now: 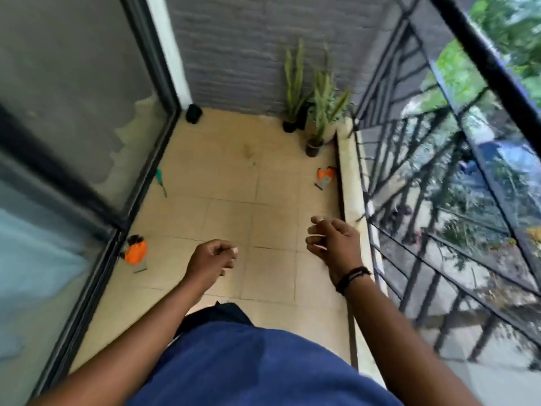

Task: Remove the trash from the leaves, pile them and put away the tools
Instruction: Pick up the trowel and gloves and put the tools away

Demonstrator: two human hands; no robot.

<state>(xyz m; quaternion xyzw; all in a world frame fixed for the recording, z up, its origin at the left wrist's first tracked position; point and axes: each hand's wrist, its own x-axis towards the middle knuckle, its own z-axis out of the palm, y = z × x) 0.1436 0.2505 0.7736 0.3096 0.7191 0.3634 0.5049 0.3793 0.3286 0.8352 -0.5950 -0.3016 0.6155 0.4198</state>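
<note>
I look down a tiled balcony floor (231, 183). An orange and grey glove (135, 253) lies at the left by the sliding door track. A second orange and grey glove (325, 177) lies at the right by the low kerb. A green-handled tool (161, 180) lies near the door, farther back. A faint patch of leaf debris (248, 152) marks the tiles toward the far end. My left hand (211, 259) hangs over the floor with loosely curled fingers, holding nothing. My right hand (332, 240) is also loosely curled and holds nothing.
Potted plants (317, 112) stand in the far right corner against a grey wall. A small black object (193, 113) sits in the far left corner. A glass sliding door (87, 127) runs along the left, a black metal railing (439, 186) along the right.
</note>
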